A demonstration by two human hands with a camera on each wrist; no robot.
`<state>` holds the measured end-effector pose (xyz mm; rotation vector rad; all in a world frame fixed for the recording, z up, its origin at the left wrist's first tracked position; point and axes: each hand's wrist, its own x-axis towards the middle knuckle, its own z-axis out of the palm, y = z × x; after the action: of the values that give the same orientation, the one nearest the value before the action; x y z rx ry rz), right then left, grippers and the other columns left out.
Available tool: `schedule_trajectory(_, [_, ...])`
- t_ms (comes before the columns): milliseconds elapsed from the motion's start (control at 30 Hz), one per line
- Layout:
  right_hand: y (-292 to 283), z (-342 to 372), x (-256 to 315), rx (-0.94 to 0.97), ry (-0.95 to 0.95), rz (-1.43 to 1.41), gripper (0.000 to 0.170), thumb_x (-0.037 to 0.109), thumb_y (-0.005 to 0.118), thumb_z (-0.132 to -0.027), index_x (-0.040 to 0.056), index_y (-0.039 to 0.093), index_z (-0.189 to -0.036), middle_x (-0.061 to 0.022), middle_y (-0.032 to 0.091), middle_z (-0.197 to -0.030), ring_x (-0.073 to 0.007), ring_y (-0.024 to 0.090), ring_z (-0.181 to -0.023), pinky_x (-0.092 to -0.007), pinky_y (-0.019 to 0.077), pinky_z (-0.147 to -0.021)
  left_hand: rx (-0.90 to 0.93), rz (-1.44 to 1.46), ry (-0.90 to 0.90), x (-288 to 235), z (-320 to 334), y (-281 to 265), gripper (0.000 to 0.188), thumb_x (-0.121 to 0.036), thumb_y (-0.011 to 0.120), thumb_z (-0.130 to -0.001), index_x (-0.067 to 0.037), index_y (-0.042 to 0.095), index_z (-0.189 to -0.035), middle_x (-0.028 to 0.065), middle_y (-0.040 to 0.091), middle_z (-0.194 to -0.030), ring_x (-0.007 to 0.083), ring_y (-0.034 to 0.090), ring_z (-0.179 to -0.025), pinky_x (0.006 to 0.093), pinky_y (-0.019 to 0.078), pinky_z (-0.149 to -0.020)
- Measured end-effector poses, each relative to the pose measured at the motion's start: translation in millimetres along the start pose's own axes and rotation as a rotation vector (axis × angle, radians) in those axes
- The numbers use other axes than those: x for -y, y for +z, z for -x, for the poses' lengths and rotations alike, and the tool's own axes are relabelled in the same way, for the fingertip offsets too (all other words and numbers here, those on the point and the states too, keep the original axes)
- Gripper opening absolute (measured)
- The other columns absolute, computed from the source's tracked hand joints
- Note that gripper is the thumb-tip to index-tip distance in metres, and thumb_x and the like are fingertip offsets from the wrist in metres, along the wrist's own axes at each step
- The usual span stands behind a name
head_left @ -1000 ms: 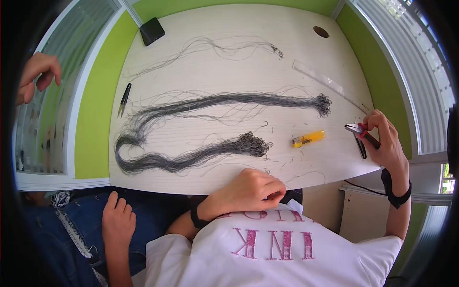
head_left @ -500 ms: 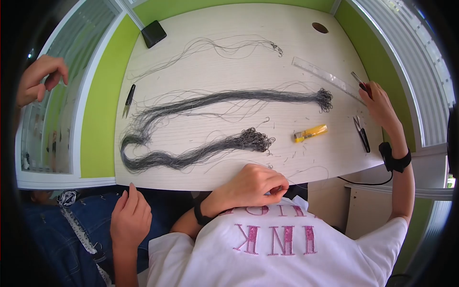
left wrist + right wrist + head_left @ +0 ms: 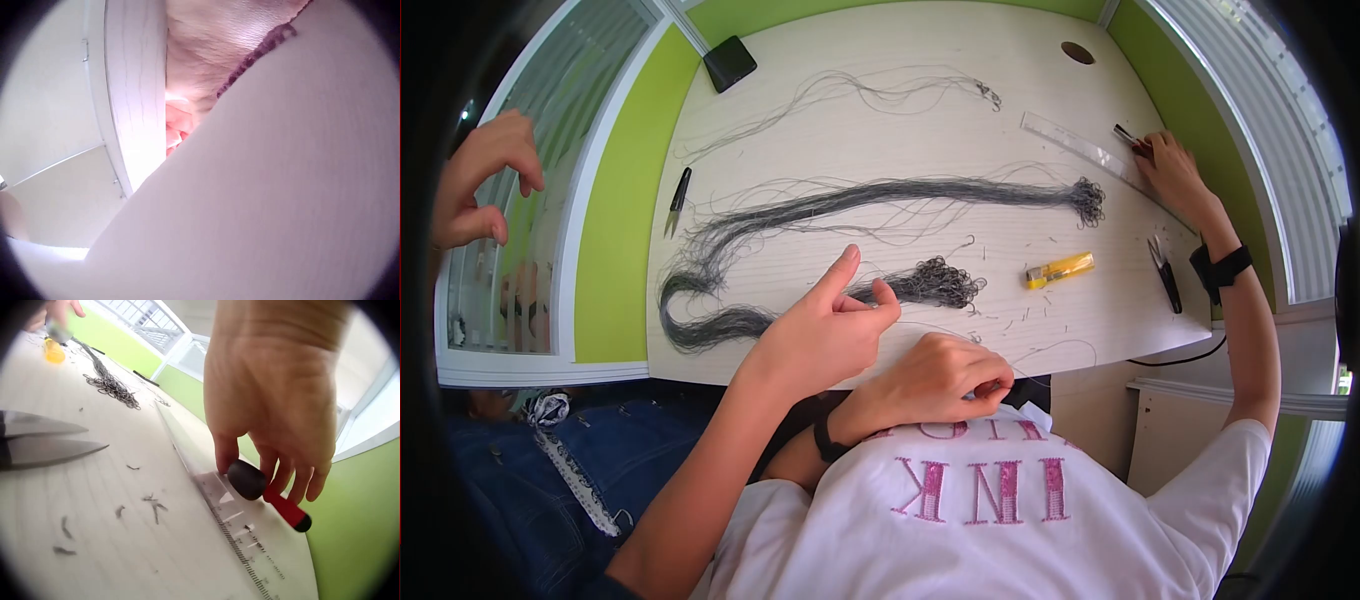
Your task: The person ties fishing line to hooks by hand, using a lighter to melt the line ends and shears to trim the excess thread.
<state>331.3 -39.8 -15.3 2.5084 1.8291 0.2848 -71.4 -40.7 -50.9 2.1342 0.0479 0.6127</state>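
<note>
At the right partition, my right hand (image 3: 1175,170) grips pliers (image 3: 287,509) with red and black handles, held low over the clear ruler (image 3: 234,531). My left hand (image 3: 950,380) rests at the table's front edge with its fingers curled, and a thin line loops near it; I cannot tell whether it pinches anything. Its fingers are mostly hidden by the shirt in the left wrist view. Beyond the left hand lies a bundle of dark lines ending in a clump of hooks (image 3: 945,283). A second bundle (image 3: 870,192) stretches behind it.
Another person's hand (image 3: 825,335) reaches over the near bundle; their other hand (image 3: 490,175) hovers at the left partition. Black-handled snips (image 3: 1165,275) lie at the right, another pair (image 3: 678,203) at the left. A yellow tool (image 3: 1060,270) sits among clippings. Loose lines (image 3: 840,85) lie farther back.
My right hand has carried the pliers away from the table's right front, back to the ruler. The other person's hand has risen from their lap over the near bundle. My left hand stays put.
</note>
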Motion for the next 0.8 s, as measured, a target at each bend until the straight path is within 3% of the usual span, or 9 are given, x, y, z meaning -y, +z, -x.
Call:
schedule_trajectory(133, [-16, 7, 14, -0.117, -0.022, 0.018, 0.036, 0.027, 0.056, -0.085, 0.0004, 0.052, -0.109, -0.0143, 0.051, -0.112, -0.0306, 0.052, -0.103, -0.0385, 0.0372, -0.089, 0.008, -0.02, -0.011, -1, -3, 1, 0.01, -0.003, 0.066, -0.066, -0.006, 0.058, -0.071, 0.0016, 0.057, -0.057, 0.0148, 0.057, -0.049, 0.0259, 0.0437, -0.045])
schedule_trajectory(200, [-39, 18, 39, -0.14, -0.061, -0.279, 0.034, 0.026, 0.058, -0.084, 0.0013, 0.054, -0.106, -0.0123, 0.054, -0.108, -0.0275, 0.055, -0.098, -0.0355, 0.042, -0.082, 0.006, -0.02, -0.015, -2, -5, 2, 0.01, -0.003, 0.066, -0.066, -0.006, 0.058, -0.07, 0.0017, 0.057, -0.057, 0.0148, 0.057, -0.049, 0.026, 0.0438, -0.045])
schedule_trajectory(333, [-83, 60, 105, -0.176, -0.193, -0.502, 0.023, 0.019, 0.061, -0.083, 0.0019, 0.057, -0.098, -0.0102, 0.058, -0.095, -0.0244, 0.058, -0.087, -0.0328, 0.0455, -0.071, -0.011, -0.017, -0.011, -1, -6, 4, 0.01, -0.003, 0.066, -0.066, -0.006, 0.058, -0.07, 0.0019, 0.057, -0.057, 0.0149, 0.057, -0.049, 0.026, 0.0437, -0.045])
schedule_trajectory(500, [-87, 92, 150, -0.098, -0.369, -0.727, 0.013, 0.01, 0.064, -0.079, 0.0018, 0.058, -0.087, -0.0091, 0.058, -0.082, -0.0225, 0.059, -0.07, -0.0308, 0.0472, -0.059, -0.017, -0.009, -0.031, -4, -5, 1, 0.011, -0.003, 0.067, -0.066, -0.007, 0.058, -0.071, 0.0016, 0.057, -0.057, 0.0143, 0.056, -0.048, 0.026, 0.043, -0.044])
schedule_trajectory(800, [-80, 112, 172, -0.056, -0.312, -0.961, 0.011, 0.007, 0.067, -0.077, 0.0016, 0.06, -0.082, -0.0062, 0.058, -0.071, -0.0166, 0.056, -0.056, -0.0266, 0.0433, -0.048, -0.021, -0.028, -0.043, -7, -9, 0, 0.011, -0.005, 0.067, -0.066, -0.008, 0.059, -0.072, 0.0006, 0.057, -0.057, 0.0135, 0.054, -0.046, 0.0259, 0.0419, -0.043])
